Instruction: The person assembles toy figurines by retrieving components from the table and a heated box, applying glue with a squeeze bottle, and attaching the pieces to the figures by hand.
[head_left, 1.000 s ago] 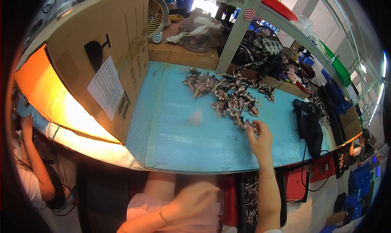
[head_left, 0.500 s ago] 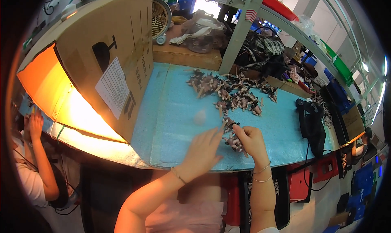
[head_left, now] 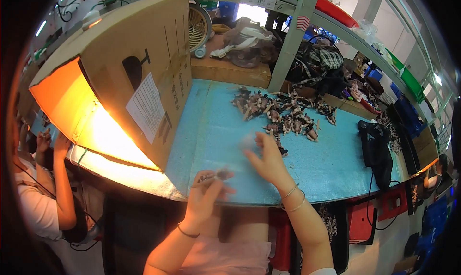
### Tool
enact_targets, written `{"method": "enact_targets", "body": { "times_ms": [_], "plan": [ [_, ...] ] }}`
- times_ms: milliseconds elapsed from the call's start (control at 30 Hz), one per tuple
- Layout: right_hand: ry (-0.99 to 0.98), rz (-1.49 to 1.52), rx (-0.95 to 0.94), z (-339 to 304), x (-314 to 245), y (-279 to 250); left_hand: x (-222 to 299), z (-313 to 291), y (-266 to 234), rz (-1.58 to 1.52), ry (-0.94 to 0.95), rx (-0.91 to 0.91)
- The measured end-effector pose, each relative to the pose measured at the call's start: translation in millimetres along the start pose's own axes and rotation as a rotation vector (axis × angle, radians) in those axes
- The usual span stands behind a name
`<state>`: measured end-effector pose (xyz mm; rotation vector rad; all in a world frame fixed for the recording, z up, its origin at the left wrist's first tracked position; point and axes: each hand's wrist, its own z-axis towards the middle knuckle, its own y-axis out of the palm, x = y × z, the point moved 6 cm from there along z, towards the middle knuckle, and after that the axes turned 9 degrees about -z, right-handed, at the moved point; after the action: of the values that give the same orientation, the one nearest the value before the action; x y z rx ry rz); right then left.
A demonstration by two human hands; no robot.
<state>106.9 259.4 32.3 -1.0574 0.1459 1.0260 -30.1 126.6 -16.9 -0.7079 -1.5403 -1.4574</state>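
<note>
**Holding a small figure (head_left: 222,173) at the near edge of a blue worktop (head_left: 326,174)**

Head view. At the lower centre of the frame, the person's left hand (head_left: 202,195) is closed on the small figure, thumb and fingers pinched round it; blur hides the details of the piece. The right hand (head_left: 269,160), at the centre of the frame, has its thumb and fingers apart. Just beside its fingertips shows a pale, blurred object (head_left: 248,142); I cannot tell what it is. A heap of brown, black and cream figures (head_left: 284,115) spreads over the worktop above centre, its nearest pieces partly behind the right hand.

At upper left, a tall cardboard box (head_left: 165,44) stands on the worktop, bearing a white paper sheet (head_left: 145,108); its open side glows orange. A round fan (head_left: 198,27) appears just right of the box, beside a clear plastic bag (head_left: 245,47). At upper centre rises a grey post (head_left: 294,44), with a checked bag (head_left: 325,60) to its right. Toward the right edge, a black item (head_left: 375,150) lies on the worktop, its cord (head_left: 369,205) hanging over the edge. Red stools (head_left: 361,222) show at lower right. At far left, another person's hand (head_left: 61,146) is raised near the box's glowing side.
</note>
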Motion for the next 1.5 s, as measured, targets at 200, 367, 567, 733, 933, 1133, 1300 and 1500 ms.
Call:
{"method": "enact_targets", "body": {
  "times_ms": [200, 367, 567, 733, 933, 1133, 1300, 1500],
  "plan": [
    [-0.125, -0.265, -0.147, 18.2, 4.2, 38.3, 3.3, -18.0, 3.4, -0.551, -0.177, 0.038],
    [0.108, 0.021, -0.091, 26.7, 10.8, 11.7, 22.1, -29.2, -2.8, -0.416, -0.117, 0.059],
    [0.207, 0.484, -0.394, -32.1, -41.7, -13.7, 43.6, -39.3, -2.8, -0.189, 0.038, 0.001],
    [0.217, 0.590, -0.231, -63.6, -40.2, -49.7, 52.8, -46.5, 2.5, -0.060, 0.174, -0.017],
    [0.082, 0.678, 0.184, -60.2, -71.4, -97.3, 63.0, -57.2, 1.7, 0.331, 0.549, -0.001],
    [-0.288, 0.273, 0.284, -83.6, -109.6, -122.7, 78.4, -61.9, 15.8, 0.563, 0.839, 0.016],
    [-0.322, 0.234, 0.194, -86.8, -119.7, -125.9, 78.0, -65.4, 18.4, 0.657, 0.899, -0.012],
    [-0.247, 0.343, 0.183, -84.0, -118.7, -124.8, 77.9, -65.2, 18.3, 0.618, 0.912, -0.029]
  ]
}}
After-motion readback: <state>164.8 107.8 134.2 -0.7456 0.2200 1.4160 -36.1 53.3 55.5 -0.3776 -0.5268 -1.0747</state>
